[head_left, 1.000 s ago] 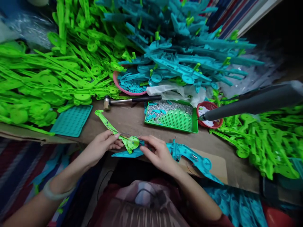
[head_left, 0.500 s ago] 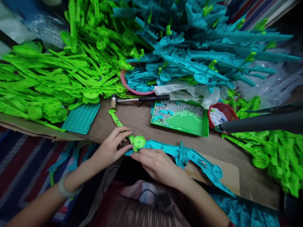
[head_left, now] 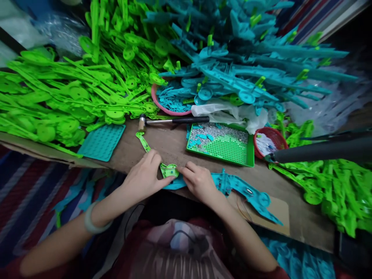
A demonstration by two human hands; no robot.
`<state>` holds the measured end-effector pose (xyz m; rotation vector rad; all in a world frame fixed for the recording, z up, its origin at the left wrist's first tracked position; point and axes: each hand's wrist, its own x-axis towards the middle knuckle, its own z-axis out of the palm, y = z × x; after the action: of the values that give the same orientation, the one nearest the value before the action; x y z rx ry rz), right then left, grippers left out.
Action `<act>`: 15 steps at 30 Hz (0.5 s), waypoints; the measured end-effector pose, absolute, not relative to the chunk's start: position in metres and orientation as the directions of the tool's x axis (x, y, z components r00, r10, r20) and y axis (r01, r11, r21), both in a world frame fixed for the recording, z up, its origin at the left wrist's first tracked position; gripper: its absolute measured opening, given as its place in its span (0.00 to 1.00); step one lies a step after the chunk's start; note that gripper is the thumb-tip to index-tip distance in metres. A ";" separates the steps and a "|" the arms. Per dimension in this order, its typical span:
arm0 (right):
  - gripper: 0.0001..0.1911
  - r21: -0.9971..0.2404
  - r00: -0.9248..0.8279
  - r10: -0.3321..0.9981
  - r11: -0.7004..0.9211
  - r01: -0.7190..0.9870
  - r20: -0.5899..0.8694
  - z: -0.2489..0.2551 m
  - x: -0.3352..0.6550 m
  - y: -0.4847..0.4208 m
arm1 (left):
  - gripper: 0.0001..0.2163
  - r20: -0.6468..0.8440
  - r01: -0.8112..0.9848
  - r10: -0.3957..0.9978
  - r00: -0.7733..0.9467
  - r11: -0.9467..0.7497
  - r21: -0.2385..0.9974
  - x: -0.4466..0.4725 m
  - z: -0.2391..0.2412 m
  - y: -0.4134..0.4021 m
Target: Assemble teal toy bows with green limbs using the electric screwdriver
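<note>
My left hand is closed around a long, narrow green plastic piece, its thumb laid across the wide, rounded end. The hooked far tip of that piece points up and left, near the hammer. Pinched together at the right edge of the rounded end are the fingers of my right hand; whatever lies between them is hidden. Under both hands lies a long, curved blue plastic piece, with a crosspiece near its middle and a small metal spring-like part toward its right end. Its left part is mostly covered.
A hammer lies behind my hands. Beyond are a green tray of small metal parts, a pink bowl of blue pieces, a red basket and a blue dimpled mat. Green and blue piles surround the bench; a dark bar juts in from the right.
My right hand has drawn up from the blue piece to the green piece's rounded end, fingers now pinched. My left thumb has slid across that end, and less of its disc shows.
</note>
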<state>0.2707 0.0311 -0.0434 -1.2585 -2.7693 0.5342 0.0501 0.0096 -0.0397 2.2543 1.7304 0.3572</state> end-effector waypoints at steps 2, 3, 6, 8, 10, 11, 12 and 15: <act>0.17 -0.324 -0.663 0.744 0.609 0.724 -0.081 -0.046 0.271 0.033 | 0.16 -0.018 0.894 0.960 0.278 -0.252 0.370 0.050 -0.036 0.011; 0.17 -0.321 -0.664 0.744 0.613 0.722 -0.073 -0.047 0.272 0.033 | 0.15 -0.025 0.885 0.954 0.297 -0.266 0.382 0.049 -0.035 0.010; 0.16 -0.308 -0.677 0.734 0.634 0.709 -0.049 -0.049 0.272 0.034 | 0.13 0.017 0.844 0.943 0.333 -0.306 0.441 0.044 -0.037 0.004; 0.15 -0.302 -0.681 0.731 0.641 0.706 -0.042 -0.047 0.272 0.033 | 0.11 0.085 0.812 0.941 0.328 -0.327 0.483 0.044 -0.041 -0.003; 0.14 -0.285 -0.680 0.731 0.641 0.713 -0.058 -0.044 0.272 0.031 | 0.09 0.145 0.784 0.936 0.321 -0.349 0.514 0.045 -0.045 -0.010; 0.14 -0.270 -0.683 0.727 0.645 0.715 -0.071 -0.042 0.271 0.031 | 0.09 0.164 0.777 0.934 0.317 -0.355 0.520 0.046 -0.048 -0.013; 0.13 -0.254 -0.692 0.717 0.656 0.711 -0.085 -0.039 0.271 0.030 | 0.09 0.178 0.774 0.933 0.313 -0.359 0.521 0.047 -0.049 -0.015; 0.11 -0.213 -0.739 0.665 0.710 0.671 -0.113 -0.033 0.268 0.029 | 0.10 0.207 0.792 0.929 0.308 -0.370 0.486 0.049 -0.052 -0.018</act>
<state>0.2684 0.0295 -0.0326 -1.1448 -2.9306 0.3817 0.0491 -0.0181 -0.0517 2.2858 1.5559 0.6640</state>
